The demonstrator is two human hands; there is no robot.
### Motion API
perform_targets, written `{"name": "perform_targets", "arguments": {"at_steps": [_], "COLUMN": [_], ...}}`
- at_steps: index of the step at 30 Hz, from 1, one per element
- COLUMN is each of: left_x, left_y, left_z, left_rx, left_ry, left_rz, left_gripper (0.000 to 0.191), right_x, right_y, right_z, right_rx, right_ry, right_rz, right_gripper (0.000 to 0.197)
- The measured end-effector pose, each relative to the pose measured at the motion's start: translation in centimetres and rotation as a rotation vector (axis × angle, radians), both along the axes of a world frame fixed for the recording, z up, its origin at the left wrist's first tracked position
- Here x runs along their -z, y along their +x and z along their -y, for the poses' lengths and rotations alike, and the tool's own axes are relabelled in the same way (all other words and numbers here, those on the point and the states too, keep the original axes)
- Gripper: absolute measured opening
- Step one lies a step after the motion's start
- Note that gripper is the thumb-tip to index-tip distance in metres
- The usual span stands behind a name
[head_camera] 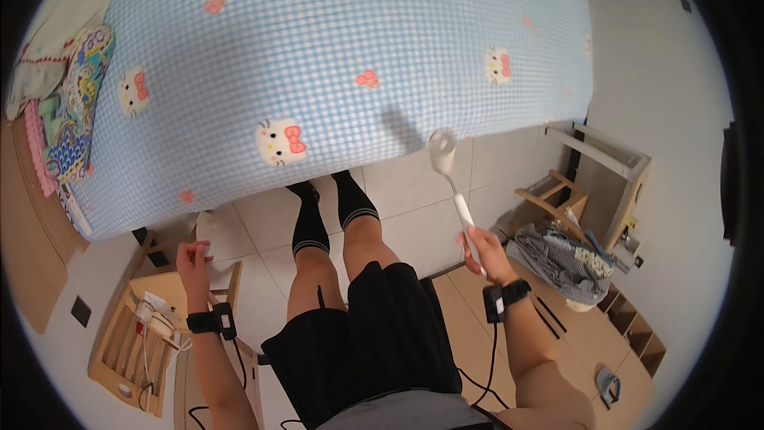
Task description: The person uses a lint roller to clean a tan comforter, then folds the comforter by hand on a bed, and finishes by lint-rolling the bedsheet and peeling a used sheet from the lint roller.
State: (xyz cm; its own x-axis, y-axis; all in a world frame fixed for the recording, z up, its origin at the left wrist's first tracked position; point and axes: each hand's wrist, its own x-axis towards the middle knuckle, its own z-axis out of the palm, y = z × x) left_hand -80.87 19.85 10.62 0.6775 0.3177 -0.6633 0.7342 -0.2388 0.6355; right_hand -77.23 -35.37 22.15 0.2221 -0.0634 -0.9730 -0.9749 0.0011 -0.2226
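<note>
In my right hand (486, 254) is what looks like a lint roller (443, 152), held by its white handle, with a thin metal shaft and a pale roll at the far end. The roll is near the front edge of a blue-and-white gingham bedspread (310, 54), which carries cat faces and pink bows; I cannot tell whether they touch. A dark shadow lies on the cloth beside the roll. My left hand (194, 260) hangs below the bed's edge at the left, fingers loosely curled, holding nothing.
Folded patterned cloth (80, 101) lies at the bed's left end. A slatted wooden stand (134, 340) holds a cabled device (158, 322). At right are a wooden chair (558, 200), striped clothing (555, 263) and a slipper (607, 385). Black cables (494, 364) trail from my wrist straps.
</note>
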Motion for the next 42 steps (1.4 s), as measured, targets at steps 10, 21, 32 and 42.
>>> {"name": "perform_targets", "arguments": {"at_steps": [10, 21, 32, 42], "left_x": [1.6, 4.1, 7.2, 5.2], "left_y": [0.8, -0.3, -0.9, 5.6], "left_z": [1.6, 1.8, 2.6, 5.0], "left_rx": [0.076, 0.2, 0.154, 0.119], "left_ry": [0.015, 0.047, -0.01, 0.329], "left_rz": [0.046, -0.005, -0.195, 0.053], "left_gripper": [0.006, 0.012, 0.015, 0.114], "right_x": [-0.5, -3.6, -3.3, 0.9], "right_y": [3.5, 7.6, 9.5, 12.9], "right_z": [-4.0, -10.1, -13.1, -17.8], "right_rx": [0.5, 0.41, 0.576, -0.407], "right_ry": [0.782, 0.632, 0.866, -0.237], "right_rz": [0.22, 0.219, 0.13, 0.545], "right_gripper": [0.062, 0.041, 0.04, 0.026]}}
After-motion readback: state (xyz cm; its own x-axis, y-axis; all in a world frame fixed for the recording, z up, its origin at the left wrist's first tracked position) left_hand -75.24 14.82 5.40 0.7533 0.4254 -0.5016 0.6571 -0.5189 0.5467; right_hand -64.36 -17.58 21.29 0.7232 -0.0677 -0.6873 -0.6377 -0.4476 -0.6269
